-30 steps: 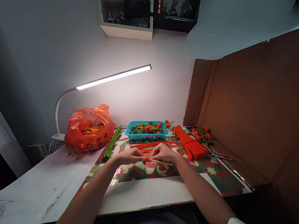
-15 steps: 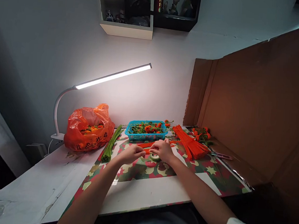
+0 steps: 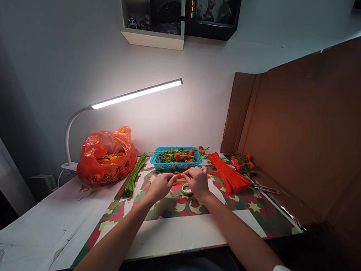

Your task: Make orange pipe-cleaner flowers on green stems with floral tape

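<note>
My left hand and my right hand are close together over the patterned mat, fingertips pinched. Between them runs an orange pipe cleaner, gripped at both sides; its ends are hidden by my fingers. More orange stems lie on the mat just behind and below my hands. A roll of green tape rests beneath my right hand. Beyond my hands stands a blue basket with orange pompom flowers on green stems. A large bundle of orange pipe cleaners lies to the right.
On the left are a bundle of green pipe cleaners and an orange plastic bag with flowers inside. A lit lamp arches above. Scissors and orange flowers lie at right, beside a tall cardboard panel.
My left hand has turned and risen slightly, its fingertips now nearer my right fingertips. The orange pipe cleaner between them has moved up, and more of the tape roll shows.
</note>
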Available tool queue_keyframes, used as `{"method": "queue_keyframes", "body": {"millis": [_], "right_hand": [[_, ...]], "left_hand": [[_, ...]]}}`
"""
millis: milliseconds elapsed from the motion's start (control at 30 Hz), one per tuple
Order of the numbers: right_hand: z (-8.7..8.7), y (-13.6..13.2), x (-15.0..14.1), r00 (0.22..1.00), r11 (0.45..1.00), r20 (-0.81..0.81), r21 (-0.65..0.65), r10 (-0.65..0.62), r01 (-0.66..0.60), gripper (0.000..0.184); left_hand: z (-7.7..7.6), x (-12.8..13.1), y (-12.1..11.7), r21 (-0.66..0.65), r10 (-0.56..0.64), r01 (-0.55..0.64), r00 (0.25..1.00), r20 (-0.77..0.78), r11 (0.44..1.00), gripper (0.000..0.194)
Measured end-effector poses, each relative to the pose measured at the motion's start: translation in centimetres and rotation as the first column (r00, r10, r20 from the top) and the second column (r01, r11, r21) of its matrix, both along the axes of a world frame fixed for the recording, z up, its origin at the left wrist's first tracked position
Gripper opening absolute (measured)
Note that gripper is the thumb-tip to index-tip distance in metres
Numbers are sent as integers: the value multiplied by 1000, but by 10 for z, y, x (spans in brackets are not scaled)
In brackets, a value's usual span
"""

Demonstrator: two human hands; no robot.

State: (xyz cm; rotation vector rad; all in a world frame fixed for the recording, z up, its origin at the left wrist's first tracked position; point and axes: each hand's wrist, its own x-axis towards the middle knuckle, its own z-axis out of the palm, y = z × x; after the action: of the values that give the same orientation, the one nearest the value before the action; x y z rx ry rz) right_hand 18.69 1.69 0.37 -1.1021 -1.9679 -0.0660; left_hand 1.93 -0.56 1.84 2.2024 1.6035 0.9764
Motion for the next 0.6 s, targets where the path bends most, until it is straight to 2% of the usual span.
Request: {"method": "queue_keyframes", "body": {"millis": [233, 333, 400, 500, 600], "right_hand": [[-5, 0, -7, 988, 996, -145, -66, 55, -65, 23], [-6, 2, -9, 974, 988, -218, -129, 55, -85, 24], [-7, 5, -10, 950, 970, -306, -206, 64, -132, 25], [-7, 9, -13, 816, 893, -567, -305, 109, -332, 31], [-3, 12, -11, 644, 758, -745, -317, 172, -569, 36]], "left_hand": [[-11, 3, 4, 58, 96, -99, 994, 60, 993, 36], [-14, 4, 8, 62, 78, -89, 984, 159, 994, 38], [-14, 5, 9, 37, 48, -61, 960, 277, 997, 40], [-15, 6, 12, -60, -26, 67, 856, 516, 996, 43], [-15, 1, 14, -131, -138, 310, 708, 692, 942, 48]]}}
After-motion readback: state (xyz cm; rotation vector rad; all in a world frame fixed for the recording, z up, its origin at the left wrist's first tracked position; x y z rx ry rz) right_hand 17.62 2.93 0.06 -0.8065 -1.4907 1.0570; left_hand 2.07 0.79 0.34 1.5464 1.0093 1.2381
